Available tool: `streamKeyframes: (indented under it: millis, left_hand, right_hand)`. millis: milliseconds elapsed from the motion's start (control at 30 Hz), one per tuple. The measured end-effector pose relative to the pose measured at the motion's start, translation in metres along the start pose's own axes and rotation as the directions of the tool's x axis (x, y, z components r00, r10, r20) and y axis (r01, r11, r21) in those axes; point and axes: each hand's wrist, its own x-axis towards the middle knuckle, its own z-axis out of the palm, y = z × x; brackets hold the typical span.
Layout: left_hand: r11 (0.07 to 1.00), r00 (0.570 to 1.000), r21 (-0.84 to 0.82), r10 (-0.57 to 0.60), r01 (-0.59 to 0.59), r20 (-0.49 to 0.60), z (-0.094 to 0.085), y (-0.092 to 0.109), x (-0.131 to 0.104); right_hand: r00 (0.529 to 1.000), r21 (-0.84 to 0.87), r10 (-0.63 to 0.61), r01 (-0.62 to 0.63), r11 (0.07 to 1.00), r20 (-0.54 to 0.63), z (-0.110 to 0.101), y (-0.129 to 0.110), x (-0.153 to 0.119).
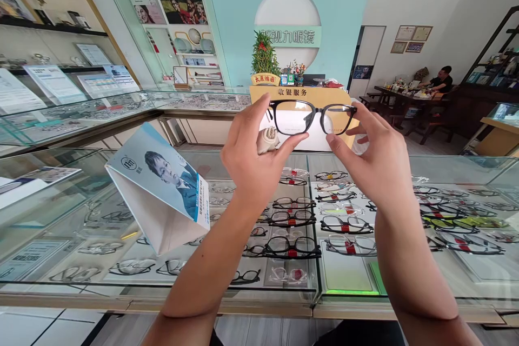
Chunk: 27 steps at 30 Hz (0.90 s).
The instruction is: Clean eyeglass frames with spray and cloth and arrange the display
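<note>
A pair of black-framed glasses [319,111] is held up in front of me above the glass counter, lenses facing across the room. My left hand [255,151] grips the left end of the frame, its thumb under the left lens. A rolled beige cloth [268,140] is tucked in the fingers of that same hand. My right hand [377,154] pinches the right end of the frame, with the thumb at the bottom of the right lens.
Rows of glasses lie inside the glass display counter [312,297]. A folded card stand [162,173] is on top at the left. Beyond are a wooden cashier desk [300,93] with a plant [264,57], and a seated person [441,81] far right.
</note>
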Motion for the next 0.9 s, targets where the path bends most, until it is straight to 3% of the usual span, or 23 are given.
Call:
streamKeyframes:
  millis: [567, 900]
  left_hand:
    - [0.995, 0.995, -0.022, -0.092, 0.093, 0.028, 0.0011, 0.0039, 0.0004]
    - [0.997, 0.997, -0.028, -0.076, 0.077, 0.032, 0.0004, 0.0045, -0.0003]
  right_hand:
    - [1.0, 0.036, 0.006, -0.006, 0.999, 0.001, 0.0006, -0.0004, -0.0005]
    - [1.0, 0.029, 0.02, -0.02, 0.999, 0.022, 0.0003, -0.0018, -0.0003]
